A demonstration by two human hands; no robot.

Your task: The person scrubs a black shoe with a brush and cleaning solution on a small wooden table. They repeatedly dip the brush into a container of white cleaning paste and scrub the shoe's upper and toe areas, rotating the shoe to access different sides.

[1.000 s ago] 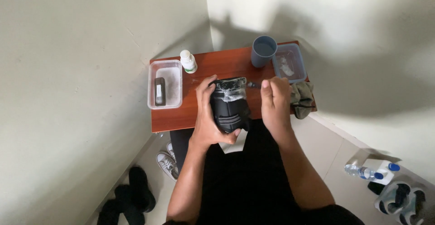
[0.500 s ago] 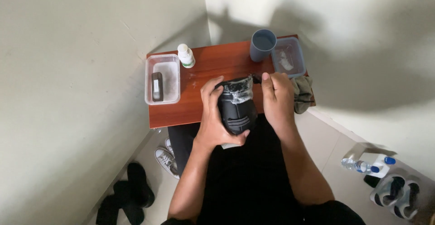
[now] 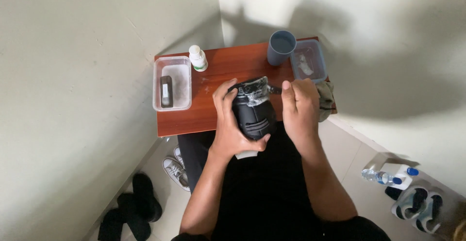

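Observation:
A black shoe [image 3: 253,112] is held sole-up over the near edge of a small reddish wooden table [image 3: 213,112], with white foam on its far end. My left hand [image 3: 230,124] is wrapped around the shoe from the left, its thumb under the near end. My right hand [image 3: 301,107] is closed next to the shoe's right side, and a thin dark tool [image 3: 274,90] pokes from it toward the foamy end. What kind of tool it is stays unclear.
On the table stand a clear tub [image 3: 172,83] holding a dark block, a white bottle [image 3: 197,58], a grey cup [image 3: 282,46], a second clear tub [image 3: 310,61] and a crumpled cloth [image 3: 325,100]. The floor holds black shoes [image 3: 136,212], white sneakers [image 3: 177,170], a water bottle [image 3: 378,175] and sandals [image 3: 417,203].
The shoe has come slightly nearer to me in my left hand. My right hand stays at its foamy end with small shifts.

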